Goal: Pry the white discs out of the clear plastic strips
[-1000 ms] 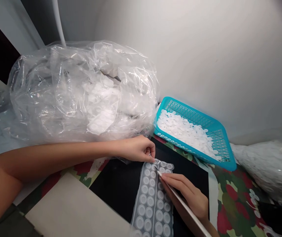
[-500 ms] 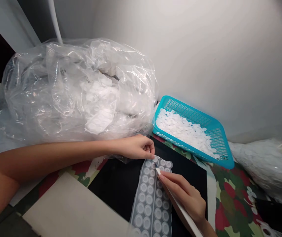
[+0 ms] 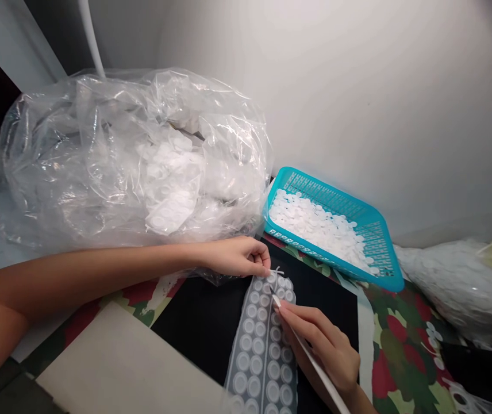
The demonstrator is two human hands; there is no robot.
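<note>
A translucent sheet of round moulded cups [image 3: 250, 345] lies lengthwise on a black board [image 3: 203, 322]. My left hand [image 3: 246, 257] is closed in a pinch at the sheet's far end. From its fingertips a thin white strip [image 3: 277, 271] sticks out to the right. My right hand [image 3: 327, 345] grips a long white pen-like tool [image 3: 315, 368], held slanted. The tool's dark narrow tip touches or hovers just over the sheet near its far end; I cannot tell which. The right hand covers part of the sheet's right side.
Behind my left arm bulges a large clear plastic bag [image 3: 77, 172] with white pieces inside. A turquoise basket [image 3: 384, 241] holds many small white discs [image 3: 315, 224]. Pale cardboard [image 3: 134, 368] lies front left. Another filled bag [image 3: 457, 282] and loose discs [image 3: 433, 333] are at right.
The thin white strip now stands out beside my left fingertips at the sheet's far end. My right hand and the tool have hardly moved; the whole view shifts slightly.
</note>
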